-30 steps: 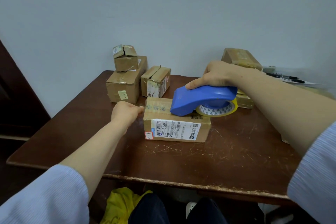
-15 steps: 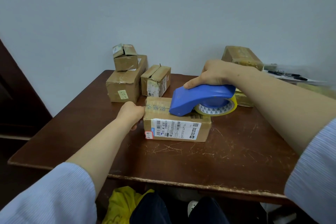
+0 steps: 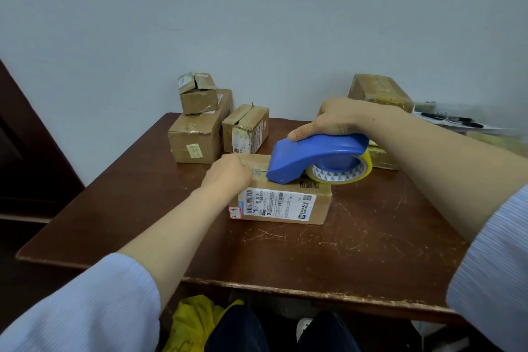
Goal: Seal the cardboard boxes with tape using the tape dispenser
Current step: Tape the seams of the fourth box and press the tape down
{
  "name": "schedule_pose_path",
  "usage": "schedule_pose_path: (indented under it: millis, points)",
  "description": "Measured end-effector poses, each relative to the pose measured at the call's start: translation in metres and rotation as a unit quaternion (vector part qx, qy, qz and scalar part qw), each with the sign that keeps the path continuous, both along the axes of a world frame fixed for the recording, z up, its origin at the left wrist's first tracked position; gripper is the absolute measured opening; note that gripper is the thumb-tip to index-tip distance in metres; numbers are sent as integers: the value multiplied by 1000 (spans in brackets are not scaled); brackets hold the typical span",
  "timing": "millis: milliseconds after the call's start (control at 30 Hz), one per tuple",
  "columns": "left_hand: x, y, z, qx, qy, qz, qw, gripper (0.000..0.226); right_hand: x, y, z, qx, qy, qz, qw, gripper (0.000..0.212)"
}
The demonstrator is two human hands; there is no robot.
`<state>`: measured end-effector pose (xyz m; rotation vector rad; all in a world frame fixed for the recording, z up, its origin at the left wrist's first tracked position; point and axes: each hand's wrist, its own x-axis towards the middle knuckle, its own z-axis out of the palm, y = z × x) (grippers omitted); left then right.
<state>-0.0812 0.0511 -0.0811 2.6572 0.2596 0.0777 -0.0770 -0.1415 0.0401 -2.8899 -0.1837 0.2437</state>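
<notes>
A flat cardboard box [image 3: 285,206] with a white shipping label on its front lies at the middle of the brown table [image 3: 357,251]. My right hand [image 3: 340,120] grips the blue tape dispenser [image 3: 311,156], whose front edge rests on the box top; its yellowish tape roll [image 3: 340,173] hangs behind the box. My left hand [image 3: 228,173] rests on the box's top left corner, its fingers hidden from view.
Three cardboard boxes [image 3: 200,128] stand at the back left, one small box stacked on a larger one. More taped boxes [image 3: 380,91] sit at the back right, beside papers and pens [image 3: 451,120]. A yellow bag [image 3: 194,326] lies under the table's front edge.
My left hand has moved right from the box's left side up onto its top left corner. The dispenser has stayed on the box top, shifted only slightly.
</notes>
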Motion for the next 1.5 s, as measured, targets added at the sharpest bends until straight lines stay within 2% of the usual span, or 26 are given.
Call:
schedule_pose_path:
  millis: [67, 133, 200, 267, 333, 433, 500, 633, 767, 833, 900, 967, 1067, 1167, 1300, 1500]
  points:
    - [0, -6, -2, 29, -11, -26, 999, 51, -1, -1, 0, -8, -1, 8, 1000, 64]
    - [8, -10, -6, 42, -27, -52, 997, 48, -3, -4, 0, -2, -28, 21, 999, 70]
    - [18, -12, -8, 32, -6, -62, 998, 42, -8, -9, 3, 26, -42, 38, 998, 68]
    - [23, -15, -4, 29, 11, -54, 998, 39, -14, -14, 9, 38, -4, 73, 997, 61]
    - [25, -19, -1, 56, 19, -60, 996, 44, -18, -18, 16, 15, 52, 104, 993, 60]
    - [33, -19, -6, 78, 30, -72, 994, 54, -19, -18, 17, -47, 85, 137, 986, 85]
    - [34, -18, -7, 106, 27, -77, 991, 53, -19, -17, 14, -68, 80, 147, 983, 97]
    - [25, -20, -6, 137, 11, -104, 985, 61, -20, -17, 12, -85, 45, 193, 977, 88]
    - [38, -12, -15, 148, 31, -147, 977, 60, -23, -19, 11, -85, -4, 215, 973, 76]
    - [44, -8, -20, 170, 30, -158, 972, 69, -25, -19, 11, -117, -9, 210, 971, 79]
    - [49, -5, -25, 190, 31, -169, 967, 76, -24, -18, 9, -167, 5, 213, 963, 91]
    - [54, -2, -28, 191, 38, -168, 966, 68, -21, -17, 7, -187, 15, 216, 958, 96]
    - [51, -5, -24, 158, 38, -162, 973, 60, -17, -25, 5, -149, 20, 212, 966, 86]
    - [47, -6, -21, 137, 32, -164, 976, 58, -16, -39, 1, -70, 55, 182, 979, 84]
    - [53, -3, -23, 139, 35, -177, 974, 62, -21, -63, 3, -30, 78, 161, 984, 79]
    - [49, -7, -19, 164, 42, -193, 966, 60, -47, -113, -4, -3, 101, 121, 988, 88]
